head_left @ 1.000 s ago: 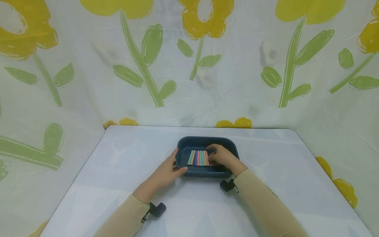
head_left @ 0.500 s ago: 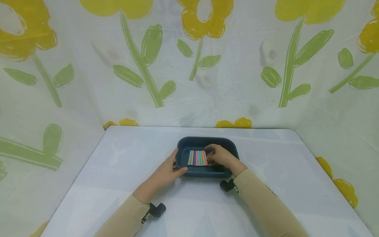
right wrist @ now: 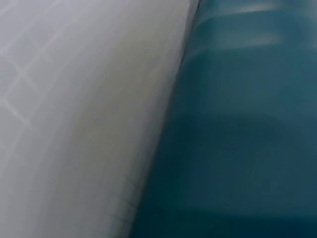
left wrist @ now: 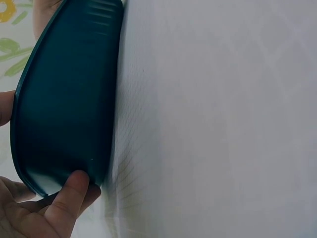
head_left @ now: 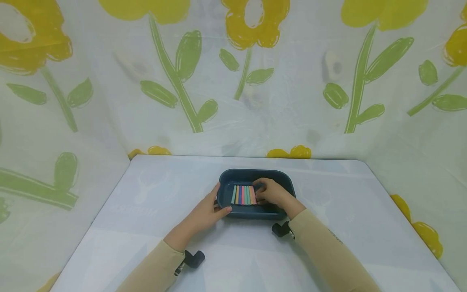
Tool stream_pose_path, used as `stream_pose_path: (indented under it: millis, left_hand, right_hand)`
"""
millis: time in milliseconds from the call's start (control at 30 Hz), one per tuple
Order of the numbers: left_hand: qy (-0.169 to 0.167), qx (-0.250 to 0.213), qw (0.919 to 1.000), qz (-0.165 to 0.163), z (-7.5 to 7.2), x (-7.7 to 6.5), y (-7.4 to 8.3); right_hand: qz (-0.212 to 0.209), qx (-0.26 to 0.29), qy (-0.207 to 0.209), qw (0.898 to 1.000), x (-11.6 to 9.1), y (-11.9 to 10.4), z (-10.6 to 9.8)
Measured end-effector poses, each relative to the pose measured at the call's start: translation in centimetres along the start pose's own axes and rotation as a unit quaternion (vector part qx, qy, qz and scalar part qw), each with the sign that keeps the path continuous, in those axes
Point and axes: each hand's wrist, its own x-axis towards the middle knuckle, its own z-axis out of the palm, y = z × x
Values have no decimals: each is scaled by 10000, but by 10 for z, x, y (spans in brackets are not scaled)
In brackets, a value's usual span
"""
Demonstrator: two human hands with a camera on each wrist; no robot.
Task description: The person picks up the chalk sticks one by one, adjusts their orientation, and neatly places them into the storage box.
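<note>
A dark blue-green rectangular tray (head_left: 251,214) stands on the table. Inside it, several pastel chalk sticks (head_left: 243,195) lie side by side in a row, coloured green, yellow, blue and pink. My left hand (head_left: 204,211) grips the tray's left end, its thumb at the front rim; the left wrist view shows fingers (left wrist: 74,193) bent against the tray's outer wall. My right hand (head_left: 273,192) reaches into the tray, fingers touching the right side of the row. Its fingertips are partly hidden. Only the tray's outer wall (right wrist: 247,129) and the table appear in the right wrist view.
The white table (head_left: 233,255) extends around the tray, its far edge against a flower-patterned cloth backdrop (head_left: 288,101). Cloth also hangs at both sides. Small black devices are strapped at the left wrist (head_left: 194,258) and right wrist (head_left: 281,229).
The chalk row has drawn closer together, its right side shifting slightly left with my right fingers. My left hand and the tray have stayed in place.
</note>
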Motion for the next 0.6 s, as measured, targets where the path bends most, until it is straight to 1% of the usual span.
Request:
stream_pose_path:
  millis: [167,367,600]
  left_hand:
    - [-17,-38,10000,-12,-2,1,0]
    - [-33,-36,10000,-36,-2,2,0]
    - [-32,-18,10000,-25,-3,2,0]
  right_hand:
    - [-64,13,-6,10000,1,-1,1]
    - [-16,19,21,10000,2,-3,1]
    - [-59,60,-33,10000,2,-3,1]
